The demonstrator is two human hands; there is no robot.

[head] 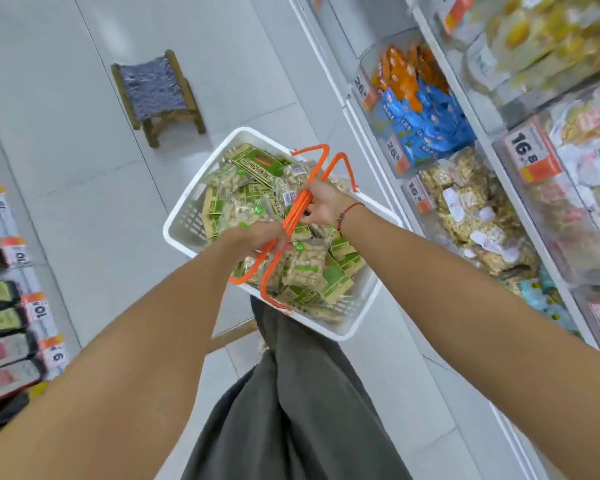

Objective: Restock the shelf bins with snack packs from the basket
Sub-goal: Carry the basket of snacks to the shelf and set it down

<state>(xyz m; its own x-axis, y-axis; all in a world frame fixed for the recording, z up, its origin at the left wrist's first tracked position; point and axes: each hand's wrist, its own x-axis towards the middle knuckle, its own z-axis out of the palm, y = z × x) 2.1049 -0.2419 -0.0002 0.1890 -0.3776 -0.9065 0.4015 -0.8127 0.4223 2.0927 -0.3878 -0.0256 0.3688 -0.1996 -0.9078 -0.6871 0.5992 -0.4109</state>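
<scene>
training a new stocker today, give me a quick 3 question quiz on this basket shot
1. True or false: both hands grip the orange handles of the white basket.
2. Which side of the person is the clear bin of blue packs on? A) right B) left C) behind
3. What stands on the floor beyond the basket?

Key: 1 true: left hand, right hand. 2 A. 3 a small wooden stool.

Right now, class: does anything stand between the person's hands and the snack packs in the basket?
Yes. The orange handles cross over the snack packs in the white basket; left hand and right hand both grip them.
</scene>
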